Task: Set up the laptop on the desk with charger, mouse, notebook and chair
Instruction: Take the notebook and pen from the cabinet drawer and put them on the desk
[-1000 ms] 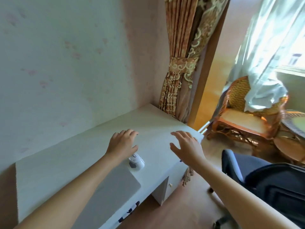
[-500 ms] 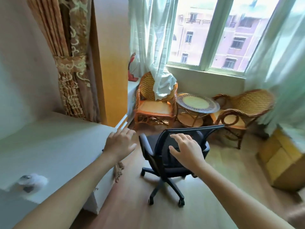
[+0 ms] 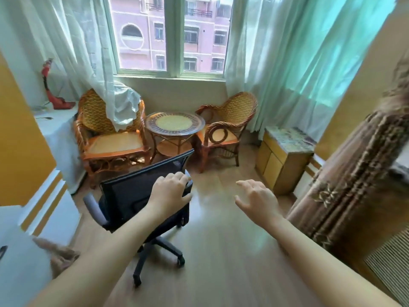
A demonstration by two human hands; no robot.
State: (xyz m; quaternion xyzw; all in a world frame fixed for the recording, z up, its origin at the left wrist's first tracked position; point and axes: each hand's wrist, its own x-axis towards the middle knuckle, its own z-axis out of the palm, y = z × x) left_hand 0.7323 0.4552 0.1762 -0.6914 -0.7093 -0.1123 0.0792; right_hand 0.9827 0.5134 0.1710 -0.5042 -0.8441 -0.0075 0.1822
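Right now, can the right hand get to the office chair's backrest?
Probably yes: the right hand hovers open over bare floor beside the backrest, nothing between them; the left hand already rests on its right edge.

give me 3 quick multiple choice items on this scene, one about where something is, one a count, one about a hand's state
1. Where is the round glass-topped table?
A. between the two wicker chairs
B. on top of the yellow cabinet
C. under the office chair

2. How many wicker chairs stand by the window?
A. one
B. two
C. four

3. What is the right hand doing?
A. gripping the office chair's armrest
B. open in the air, holding nothing
C. holding a notebook

Answers:
1. A, the table stands with the left wicker chair on one side and the right wicker chair on the other.
2. B, only those two show below the window.
3. B, its fingers are spread over bare floor, while the left hand lies against the back of the black office chair.
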